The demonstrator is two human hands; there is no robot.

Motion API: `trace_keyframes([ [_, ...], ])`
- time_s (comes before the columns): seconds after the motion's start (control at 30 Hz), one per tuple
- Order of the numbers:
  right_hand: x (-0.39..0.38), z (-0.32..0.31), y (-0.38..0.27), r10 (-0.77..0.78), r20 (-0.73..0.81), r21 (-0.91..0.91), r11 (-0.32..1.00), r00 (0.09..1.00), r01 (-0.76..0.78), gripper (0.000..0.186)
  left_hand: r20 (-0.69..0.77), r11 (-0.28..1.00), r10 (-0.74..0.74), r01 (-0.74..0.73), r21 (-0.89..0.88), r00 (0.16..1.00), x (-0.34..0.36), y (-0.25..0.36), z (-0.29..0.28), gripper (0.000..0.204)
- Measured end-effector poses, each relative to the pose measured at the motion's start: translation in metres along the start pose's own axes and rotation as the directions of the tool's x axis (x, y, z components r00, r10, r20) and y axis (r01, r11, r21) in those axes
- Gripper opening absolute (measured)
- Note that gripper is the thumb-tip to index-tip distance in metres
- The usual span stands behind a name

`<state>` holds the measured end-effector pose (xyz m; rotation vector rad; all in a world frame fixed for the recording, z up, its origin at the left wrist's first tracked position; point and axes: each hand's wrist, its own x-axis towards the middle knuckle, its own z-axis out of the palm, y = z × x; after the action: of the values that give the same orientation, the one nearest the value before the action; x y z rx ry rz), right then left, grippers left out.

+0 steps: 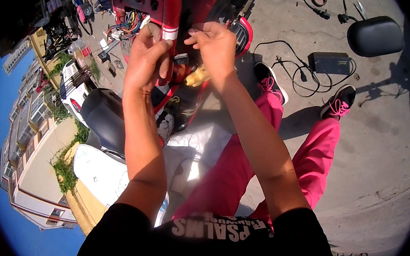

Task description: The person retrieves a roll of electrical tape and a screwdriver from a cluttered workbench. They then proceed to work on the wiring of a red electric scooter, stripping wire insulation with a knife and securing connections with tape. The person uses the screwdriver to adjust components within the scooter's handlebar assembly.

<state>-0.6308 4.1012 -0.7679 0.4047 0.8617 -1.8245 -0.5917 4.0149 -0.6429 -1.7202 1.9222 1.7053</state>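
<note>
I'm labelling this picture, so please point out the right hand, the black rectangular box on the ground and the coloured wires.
Right hand [217, 48]: head view, middle of the hand.
Black rectangular box [325, 63]: head view, its upper face.
Coloured wires [132, 22]: head view, within the bundle.

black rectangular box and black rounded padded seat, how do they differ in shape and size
The black rectangular box has straight edges; the black rounded padded seat curves. The box looks smaller than the seat. Both are black.
</note>
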Motion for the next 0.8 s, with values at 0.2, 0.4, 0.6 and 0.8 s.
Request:
trace_keyframes([
  [0.2,0.026,-0.02,-0.012,0.137,0.256,-0.06,0.99,0.957,-0.126,0.009,-0.053,1.0,-0.004,0.005,0.016,0.999,-0.002,0.004,0.008,0.015],
  [0.4,0.048,-0.029,-0.003,0.268,0.365,-0.085,0.963,0.892,-0.255,0.016,0.002,0.999,-0.011,0.011,0.039,1.0,-0.003,0.003,0.004,0.014],
  [0.6,0.036,-0.026,-0.013,0.241,0.328,-0.097,0.97,0.914,-0.221,0.015,-0.007,1.0,0.0,0.0,-0.01,1.0,-0.007,0.004,0.008,0.015],
  [0.8,0.009,-0.007,-0.016,0.196,0.128,-0.061,0.98,0.972,-0.19,0.015,0.033,1.0,-0.003,0.004,-0.022,0.999,-0.005,0.0,0.0,0.017],
])
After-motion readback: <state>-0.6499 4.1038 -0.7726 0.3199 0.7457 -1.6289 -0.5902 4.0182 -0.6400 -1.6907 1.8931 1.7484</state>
